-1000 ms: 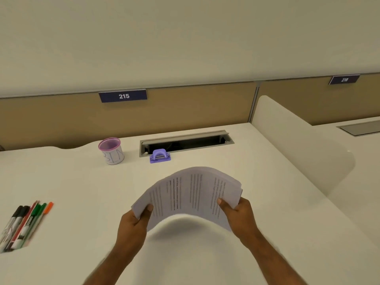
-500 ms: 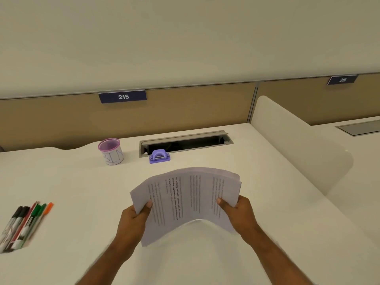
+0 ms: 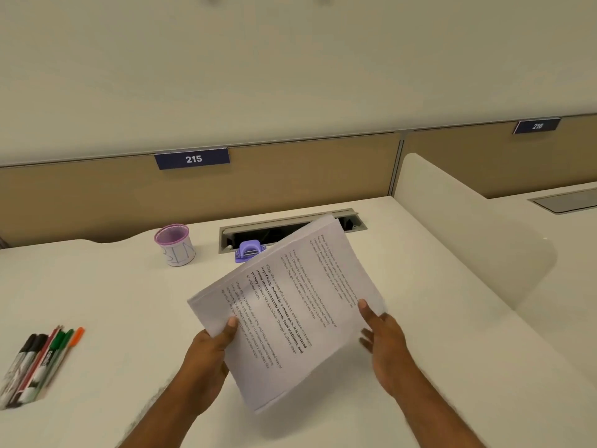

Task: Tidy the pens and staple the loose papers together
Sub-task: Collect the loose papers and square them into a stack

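Pens (image 3: 38, 360) lying loose far left, cup (image 3: 176, 244) empty. Left hand (image 3: 206, 357) pinching the paper stack (image 3: 287, 312) off the desk, probably squaring edges. Right hand (image 3: 384, 337) open, steadying the side. Purple stapler (image 3: 248, 250) just behind, untouched.

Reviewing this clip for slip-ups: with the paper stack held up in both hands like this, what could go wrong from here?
1. The left hand pinches the papers at one edge, while the right hand only touches them, so sheets may fan or slide.
2. The tilted stack hides part of the purple stapler and could knock it.
3. The pens lie loose near the desk's left edge and could roll.
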The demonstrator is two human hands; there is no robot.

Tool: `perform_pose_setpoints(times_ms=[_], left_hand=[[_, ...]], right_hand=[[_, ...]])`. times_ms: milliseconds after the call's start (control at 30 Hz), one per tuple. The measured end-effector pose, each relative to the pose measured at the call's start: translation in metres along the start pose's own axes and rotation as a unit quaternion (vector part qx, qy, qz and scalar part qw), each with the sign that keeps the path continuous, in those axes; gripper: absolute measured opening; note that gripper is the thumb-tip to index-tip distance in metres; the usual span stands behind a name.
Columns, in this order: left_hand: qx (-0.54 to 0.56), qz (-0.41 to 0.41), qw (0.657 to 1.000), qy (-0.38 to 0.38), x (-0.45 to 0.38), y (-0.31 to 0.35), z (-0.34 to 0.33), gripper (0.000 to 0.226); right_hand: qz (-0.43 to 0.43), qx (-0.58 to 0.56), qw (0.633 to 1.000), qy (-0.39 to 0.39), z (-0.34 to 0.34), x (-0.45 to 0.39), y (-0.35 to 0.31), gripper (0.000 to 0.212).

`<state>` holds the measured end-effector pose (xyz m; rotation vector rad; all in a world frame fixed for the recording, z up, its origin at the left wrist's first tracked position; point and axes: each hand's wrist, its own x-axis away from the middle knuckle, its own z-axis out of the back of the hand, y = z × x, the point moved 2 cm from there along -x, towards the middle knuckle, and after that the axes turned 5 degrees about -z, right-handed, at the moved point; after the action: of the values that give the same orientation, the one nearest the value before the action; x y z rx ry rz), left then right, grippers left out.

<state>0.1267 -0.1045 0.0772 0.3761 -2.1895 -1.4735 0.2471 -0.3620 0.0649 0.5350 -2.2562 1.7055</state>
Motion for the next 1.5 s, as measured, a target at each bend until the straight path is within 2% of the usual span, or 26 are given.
perform_pose_setpoints(times_ms=[100,200,367,500,667,767,867,933,1100,1267,1500], left_hand=[[0.072,0.019,0.997,0.010,0.001,-0.005,-0.006,0.032],[0.127,0.048,0.991,0.010,0.006,-0.014,-0.015,0.033],[0.131,0.081,0.988,-0.016,0.012,-0.024,-0.019,0.036],[0.118,0.097,0.988,-0.036,0.007,-0.014,-0.002,0.038],[0.102,0.087,0.989,-0.070,-0.011,0.015,0.022,0.050],[0.028,0.045,0.993,-0.109,-0.020,0.031,0.021,0.060],[-0.054,0.017,0.984,-0.167,-0.024,0.041,0.008,0.054],[-0.067,0.008,0.982,-0.178,-0.025,0.044,-0.001,0.052],[-0.043,0.014,0.988,-0.147,-0.027,0.043,-0.020,0.045],[-0.029,0.013,0.996,-0.079,-0.034,0.040,-0.026,0.032],[0.023,-0.044,0.998,-0.034,-0.041,0.048,-0.025,0.034]], right_hand=[[-0.094,-0.092,0.987,-0.089,-0.015,0.011,0.013,0.051],[-0.077,-0.121,0.974,-0.176,-0.034,0.024,0.013,0.035],[-0.007,-0.076,0.985,-0.154,-0.041,0.021,-0.002,0.036],[-0.004,-0.010,0.987,-0.162,-0.032,0.013,-0.023,0.038],[-0.020,0.076,0.978,-0.193,-0.023,0.005,-0.044,0.041],[-0.028,0.112,0.967,-0.227,-0.024,0.006,-0.049,0.042],[-0.033,0.141,0.958,-0.249,-0.027,0.007,-0.050,0.040],[-0.036,0.165,0.951,-0.259,-0.029,0.008,-0.050,0.037],[-0.035,0.233,0.927,-0.290,-0.033,0.008,-0.051,0.037],[-0.015,0.232,0.936,-0.266,-0.032,0.003,-0.053,0.033],[0.005,0.236,0.941,-0.244,-0.024,-0.003,-0.046,0.034]])
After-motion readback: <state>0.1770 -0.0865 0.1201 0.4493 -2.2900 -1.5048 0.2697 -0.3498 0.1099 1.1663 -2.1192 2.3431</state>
